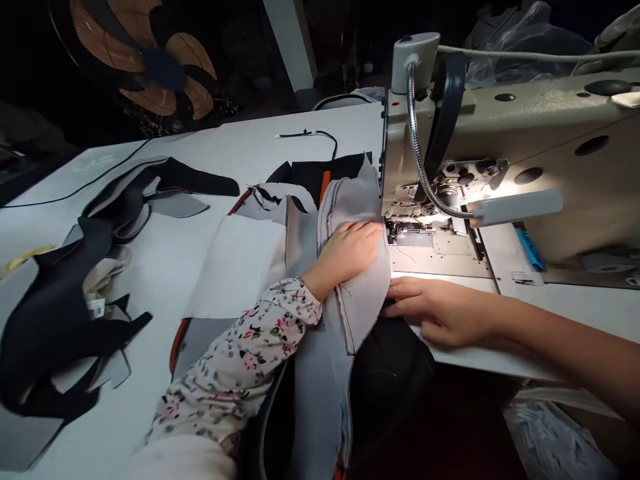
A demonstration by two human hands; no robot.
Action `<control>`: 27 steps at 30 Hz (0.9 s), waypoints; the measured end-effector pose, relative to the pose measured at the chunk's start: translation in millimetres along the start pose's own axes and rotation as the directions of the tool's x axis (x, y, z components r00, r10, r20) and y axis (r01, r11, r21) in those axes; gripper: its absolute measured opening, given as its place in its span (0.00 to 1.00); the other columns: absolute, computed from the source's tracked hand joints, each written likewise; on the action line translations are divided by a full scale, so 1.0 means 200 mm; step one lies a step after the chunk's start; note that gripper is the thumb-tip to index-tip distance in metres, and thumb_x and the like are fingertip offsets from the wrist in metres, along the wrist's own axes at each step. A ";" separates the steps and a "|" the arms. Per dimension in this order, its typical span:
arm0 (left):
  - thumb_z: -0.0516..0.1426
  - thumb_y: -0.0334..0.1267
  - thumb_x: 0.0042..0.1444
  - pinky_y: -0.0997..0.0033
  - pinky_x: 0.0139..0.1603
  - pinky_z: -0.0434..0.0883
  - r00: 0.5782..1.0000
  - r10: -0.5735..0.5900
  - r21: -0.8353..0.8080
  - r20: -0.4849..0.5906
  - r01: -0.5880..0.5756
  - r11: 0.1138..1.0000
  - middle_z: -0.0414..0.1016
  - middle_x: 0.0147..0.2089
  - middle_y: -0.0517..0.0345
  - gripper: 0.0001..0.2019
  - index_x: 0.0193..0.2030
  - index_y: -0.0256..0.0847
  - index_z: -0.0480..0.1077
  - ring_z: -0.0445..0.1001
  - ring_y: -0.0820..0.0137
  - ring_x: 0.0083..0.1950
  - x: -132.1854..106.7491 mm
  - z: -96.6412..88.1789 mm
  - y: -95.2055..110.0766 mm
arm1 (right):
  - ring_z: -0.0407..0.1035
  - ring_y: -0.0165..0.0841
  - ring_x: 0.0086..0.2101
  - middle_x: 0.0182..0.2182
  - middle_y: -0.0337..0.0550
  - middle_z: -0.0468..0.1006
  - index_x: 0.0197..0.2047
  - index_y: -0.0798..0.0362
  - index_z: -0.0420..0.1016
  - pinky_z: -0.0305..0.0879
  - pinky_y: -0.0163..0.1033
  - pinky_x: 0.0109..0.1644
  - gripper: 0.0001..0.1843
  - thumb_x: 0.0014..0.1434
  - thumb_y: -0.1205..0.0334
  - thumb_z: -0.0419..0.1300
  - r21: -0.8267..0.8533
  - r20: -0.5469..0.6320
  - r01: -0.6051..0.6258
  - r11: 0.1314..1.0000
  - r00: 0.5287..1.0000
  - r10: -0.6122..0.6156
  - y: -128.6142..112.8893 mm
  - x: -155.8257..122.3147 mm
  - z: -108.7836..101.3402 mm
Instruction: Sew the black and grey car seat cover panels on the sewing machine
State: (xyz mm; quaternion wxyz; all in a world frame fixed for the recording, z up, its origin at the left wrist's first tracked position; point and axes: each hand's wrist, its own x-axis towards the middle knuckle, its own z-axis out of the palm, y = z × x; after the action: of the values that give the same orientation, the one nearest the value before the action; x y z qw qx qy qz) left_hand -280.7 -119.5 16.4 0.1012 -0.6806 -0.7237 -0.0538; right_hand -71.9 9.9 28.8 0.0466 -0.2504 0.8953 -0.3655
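My left hand (353,252) lies flat, palm down, on a light grey fabric panel (367,303) with a curved edge and a dark-stitched seam. At the panel's right edge, my right hand (440,308) has its fingers stretched out to the left, their tips touching the edge. Its thumb is bent beside black fabric (390,367) that hangs over the table's front. The sewing machine (450,133) stands just right of the panel, its lit needle area (407,230) beyond my hands. More grey fabric (317,400) with orange trim runs down towards me.
Cut black and grey fabric pieces (70,300) lie at the left of the white table (170,253). A lamp (517,208) on a bendy neck lights the machine bed. Behind is a large fan (163,70). A blue tool (530,248) rests at right; a plastic bag (557,433) is below.
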 end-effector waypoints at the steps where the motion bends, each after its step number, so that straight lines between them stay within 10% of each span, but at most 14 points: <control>1: 0.49 0.30 0.67 0.58 0.66 0.63 1.000 -0.015 -0.008 0.004 0.015 1.000 0.72 0.67 0.56 0.19 0.62 0.39 0.70 0.70 0.63 0.64 0.01 0.00 0.00 | 0.60 0.45 0.68 0.69 0.53 0.66 0.66 0.54 0.72 0.61 0.54 0.72 0.39 0.50 0.78 0.55 -0.082 -0.017 0.010 0.997 1.000 -0.011 0.02 0.02 0.01; 10: 0.49 0.29 0.67 0.59 0.66 0.64 0.996 -0.086 -0.049 0.029 0.087 0.995 0.72 0.66 0.56 0.19 0.60 0.39 0.71 0.70 0.63 0.65 0.03 -0.01 0.04 | 0.69 0.50 0.59 0.53 0.63 0.78 0.59 0.64 0.74 0.71 0.59 0.64 0.24 0.62 0.74 0.50 -0.533 -0.136 0.118 0.838 0.965 -0.223 0.09 0.04 0.11; 27: 0.51 0.29 0.66 0.60 0.54 0.72 0.999 -0.046 -0.093 0.008 0.047 0.995 0.74 0.56 0.52 0.11 0.44 0.40 0.74 0.76 0.62 0.52 0.07 -0.02 0.11 | 0.75 0.43 0.47 0.43 0.54 0.81 0.47 0.59 0.78 0.75 0.50 0.59 0.19 0.58 0.76 0.49 -0.571 -0.176 0.076 0.817 0.961 -0.212 0.02 -0.01 0.09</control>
State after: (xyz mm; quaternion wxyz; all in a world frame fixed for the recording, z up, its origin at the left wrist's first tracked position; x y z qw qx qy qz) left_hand -259.0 -106.0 22.1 0.0658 -0.6676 -0.7363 -0.0880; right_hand -67.6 2.5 12.3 -0.1615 -0.2760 0.9403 -0.1168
